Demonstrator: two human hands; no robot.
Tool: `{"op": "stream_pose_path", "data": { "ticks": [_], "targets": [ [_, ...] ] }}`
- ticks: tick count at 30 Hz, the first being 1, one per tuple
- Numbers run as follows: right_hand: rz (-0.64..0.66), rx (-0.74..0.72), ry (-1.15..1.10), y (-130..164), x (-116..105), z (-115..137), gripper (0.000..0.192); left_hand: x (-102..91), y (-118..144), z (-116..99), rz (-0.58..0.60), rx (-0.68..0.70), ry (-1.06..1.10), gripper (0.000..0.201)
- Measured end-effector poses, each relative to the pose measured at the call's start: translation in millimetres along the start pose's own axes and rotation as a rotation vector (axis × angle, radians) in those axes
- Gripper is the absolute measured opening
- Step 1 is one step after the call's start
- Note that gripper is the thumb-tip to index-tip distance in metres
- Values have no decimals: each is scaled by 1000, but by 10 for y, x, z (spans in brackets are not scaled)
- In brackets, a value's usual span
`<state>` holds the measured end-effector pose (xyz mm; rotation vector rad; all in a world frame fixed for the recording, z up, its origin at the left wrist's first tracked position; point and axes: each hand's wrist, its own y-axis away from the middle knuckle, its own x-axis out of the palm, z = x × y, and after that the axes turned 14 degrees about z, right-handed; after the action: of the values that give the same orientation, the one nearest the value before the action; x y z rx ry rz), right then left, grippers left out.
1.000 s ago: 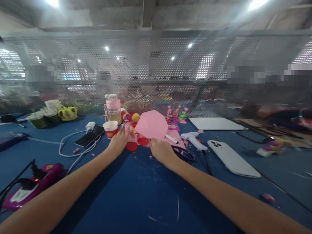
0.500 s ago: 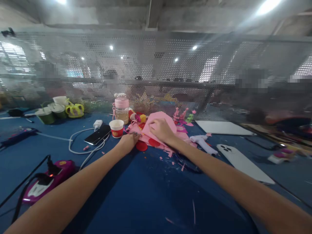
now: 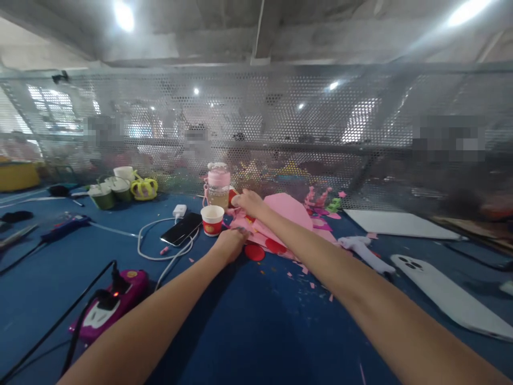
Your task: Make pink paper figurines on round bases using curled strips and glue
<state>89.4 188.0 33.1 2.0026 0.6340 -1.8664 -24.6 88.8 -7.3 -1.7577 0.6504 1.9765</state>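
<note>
A pile of pink foam sheets [image 3: 289, 209] with red discs [image 3: 255, 252] lies on the blue table [image 3: 248, 331]. My left hand [image 3: 231, 243] rests on the pile's near left edge, fingers pointing away, with nothing seen in it. My right hand [image 3: 248, 202] reaches over the pile to its far left corner, fingers curled beside a red item and the pink-lidded bottle [image 3: 218, 185]. Whether that hand grips anything is hidden. A red and white paper cup [image 3: 212, 220] stands just left of both hands.
A black phone [image 3: 182, 229] with a white charger and cable lies left of the cup. A purple power strip [image 3: 108, 302] is near left. A white glue gun [image 3: 363, 251] and a white phone [image 3: 449, 297] lie right. A perforated metal screen [image 3: 280, 133] closes the table's back.
My right hand let the raised pink sheet drop flat, then moved over it to the far left corner by the bottle. My left hand slid back to the pile's near edge.
</note>
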Motion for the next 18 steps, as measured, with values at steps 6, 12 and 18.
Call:
{"op": "stream_pose_path", "data": {
  "ticks": [6, 12, 18],
  "targets": [
    [-100, 102, -345, 287, -257, -413, 16, -25, -1, -1, -13, 5, 34, 39],
    [-161, 111, -814, 940, -267, -541, 21, -29, -33, 30, -32, -2, 67, 48],
    [-194, 207, -1117, 1504, -228, -619, 22, -48, -58, 60, -43, -4, 81, 51]
  ]
}}
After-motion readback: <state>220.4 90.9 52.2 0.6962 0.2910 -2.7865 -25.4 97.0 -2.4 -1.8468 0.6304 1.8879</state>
